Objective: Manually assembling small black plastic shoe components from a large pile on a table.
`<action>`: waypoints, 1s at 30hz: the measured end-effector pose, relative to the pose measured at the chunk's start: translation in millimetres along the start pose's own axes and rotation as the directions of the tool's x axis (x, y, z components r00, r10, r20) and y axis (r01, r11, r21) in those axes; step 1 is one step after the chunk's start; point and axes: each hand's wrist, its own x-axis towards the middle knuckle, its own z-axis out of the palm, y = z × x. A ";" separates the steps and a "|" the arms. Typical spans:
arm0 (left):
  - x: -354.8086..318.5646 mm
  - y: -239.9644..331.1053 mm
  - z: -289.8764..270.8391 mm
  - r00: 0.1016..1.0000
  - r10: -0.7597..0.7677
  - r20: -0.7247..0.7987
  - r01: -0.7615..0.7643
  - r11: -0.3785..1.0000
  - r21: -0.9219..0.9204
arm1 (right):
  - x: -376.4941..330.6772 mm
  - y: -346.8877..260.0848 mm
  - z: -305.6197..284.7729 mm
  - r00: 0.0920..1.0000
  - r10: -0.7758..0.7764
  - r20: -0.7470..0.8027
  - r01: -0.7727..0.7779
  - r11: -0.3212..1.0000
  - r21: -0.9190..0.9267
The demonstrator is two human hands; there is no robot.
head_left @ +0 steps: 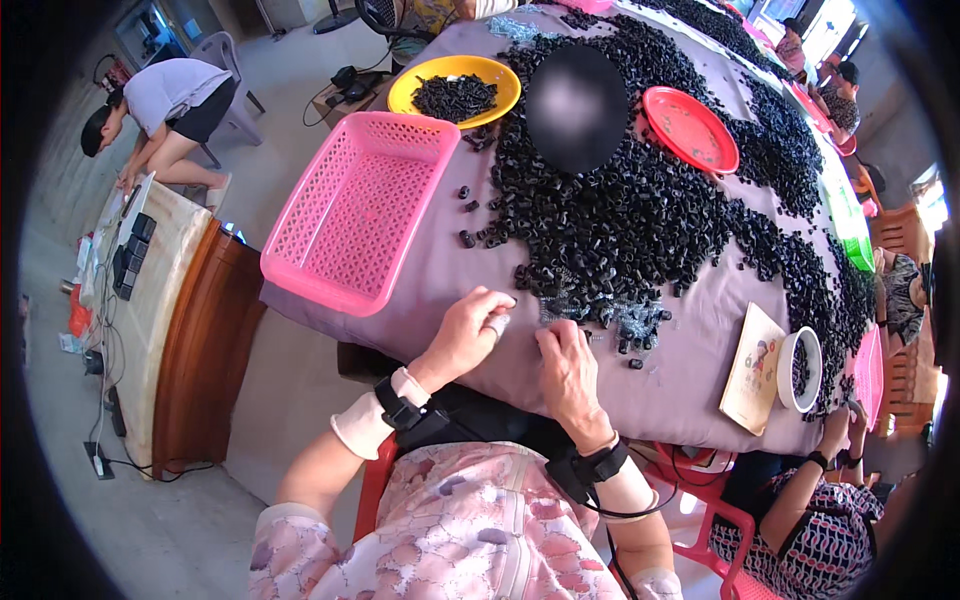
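At the near edge of the cloth-covered table (pixel 470 270), my left hand (pixel 467 335) is closed in a pinch, with a ring on one finger. A tiny dark bit shows at its fingertips, too small to name. My right hand (pixel 571 375) is just to the right, its fingers curled down and pressed together; what they hold, if anything, is hidden. Just beyond both hands lies a small pile of silvery metal pieces (pixel 636 322), like small screws. Behind it spreads a large heap of small black plastic parts (pixel 610 220).
A pink basket (pixel 350 215) stands at left, beside a yellow bowl (pixel 408 88) of black pieces. A red plate (pixel 692 128) sits on the heap. At right are a booklet (pixel 752 370) and a white bowl (pixel 812 385). A co-worker's hands (pixel 845 428) are at far right.
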 end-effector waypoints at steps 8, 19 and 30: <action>10.8 16.9 39.3 0.989 0.106 0.104 -0.126 0.969 0.213 | -8.8 2.3 -2.5 0.998 0.052 0.030 -0.053 0.998 0.027; 9.7 14.9 41.8 0.980 0.158 0.117 -0.187 0.934 0.305 | -8.2 9.1 -11.8 0.971 0.240 0.001 -0.231 0.932 0.280; -9.5 31.2 24.5 0.883 -0.265 0.387 0.427 0.797 -0.427 | -7.2 6.7 6.8 0.842 0.519 0.149 -0.377 0.368 0.850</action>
